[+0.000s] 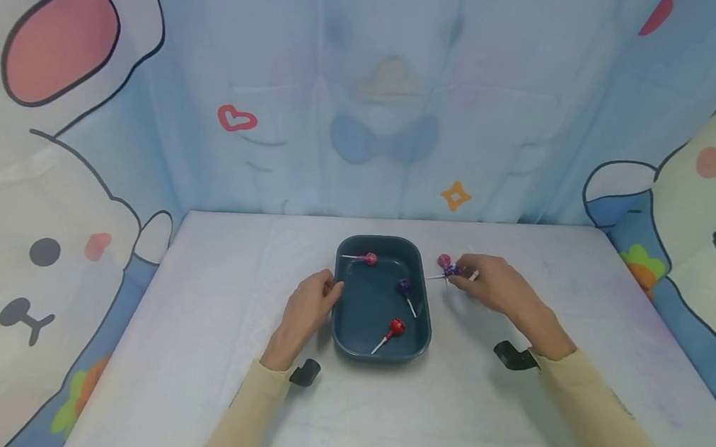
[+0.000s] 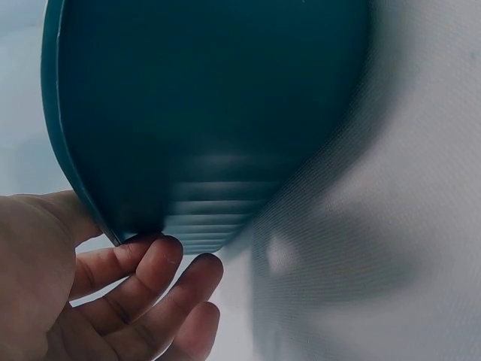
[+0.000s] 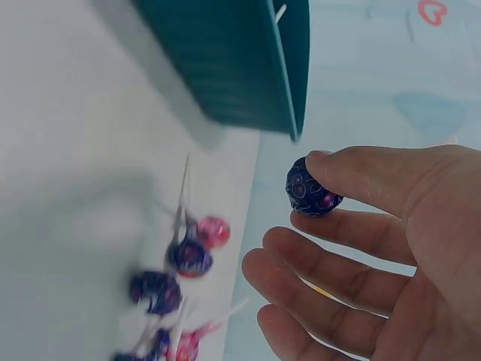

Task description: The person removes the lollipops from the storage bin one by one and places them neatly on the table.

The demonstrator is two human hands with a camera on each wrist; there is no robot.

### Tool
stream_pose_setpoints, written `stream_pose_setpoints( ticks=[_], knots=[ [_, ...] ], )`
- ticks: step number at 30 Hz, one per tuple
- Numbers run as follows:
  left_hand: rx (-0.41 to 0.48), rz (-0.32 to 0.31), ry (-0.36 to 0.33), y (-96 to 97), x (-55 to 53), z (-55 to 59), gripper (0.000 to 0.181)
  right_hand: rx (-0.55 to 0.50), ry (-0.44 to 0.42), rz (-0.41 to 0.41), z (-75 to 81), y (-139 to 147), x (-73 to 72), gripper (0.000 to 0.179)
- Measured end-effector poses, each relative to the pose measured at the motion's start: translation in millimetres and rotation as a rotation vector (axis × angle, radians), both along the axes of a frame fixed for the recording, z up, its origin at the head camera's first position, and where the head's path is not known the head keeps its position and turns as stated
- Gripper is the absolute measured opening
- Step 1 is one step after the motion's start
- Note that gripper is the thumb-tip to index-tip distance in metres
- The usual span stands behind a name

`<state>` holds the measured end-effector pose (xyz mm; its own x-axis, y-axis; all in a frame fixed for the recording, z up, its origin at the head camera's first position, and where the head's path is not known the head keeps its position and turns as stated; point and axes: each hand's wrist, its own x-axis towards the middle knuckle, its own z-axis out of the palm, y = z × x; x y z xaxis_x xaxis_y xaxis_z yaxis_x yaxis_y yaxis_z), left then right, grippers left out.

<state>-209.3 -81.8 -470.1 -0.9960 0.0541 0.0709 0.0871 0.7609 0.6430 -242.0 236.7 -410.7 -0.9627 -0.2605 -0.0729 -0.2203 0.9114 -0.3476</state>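
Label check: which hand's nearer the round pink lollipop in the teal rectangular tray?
Left. Left hand grips the tray by its left side, near the pink lollipop; right hand past the right side, pinching a round purple lollipop.

1 tray [image 1: 358,309] — 3 lollipops [image 1: 396,326] inside, more outside, number unclear.

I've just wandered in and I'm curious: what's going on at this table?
A person's right hand pinches a dark-wrapped lollipop outside a teal tray, while the left hand holds the tray's edge. Three lollipops lie in it: red, purple and pinkish. More lollipops lie on the table, to the tray's right.
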Motion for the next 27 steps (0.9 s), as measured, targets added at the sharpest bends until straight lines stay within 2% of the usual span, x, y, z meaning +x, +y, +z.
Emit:
stream_pose_setpoints(
  ticks=[19,27],
  knots=[
    [0.002,0.001,0.009,-0.1,0.4,-1.2,0.024,0.008,-0.054,-0.118,-14.1,60,-5.3,0.039],
    [0.004,0.004,0.002,0.1,-0.3,-1.7,0.024,0.107,-0.068,-0.179,-24.1,85,-12.6,0.042]
  ],
)
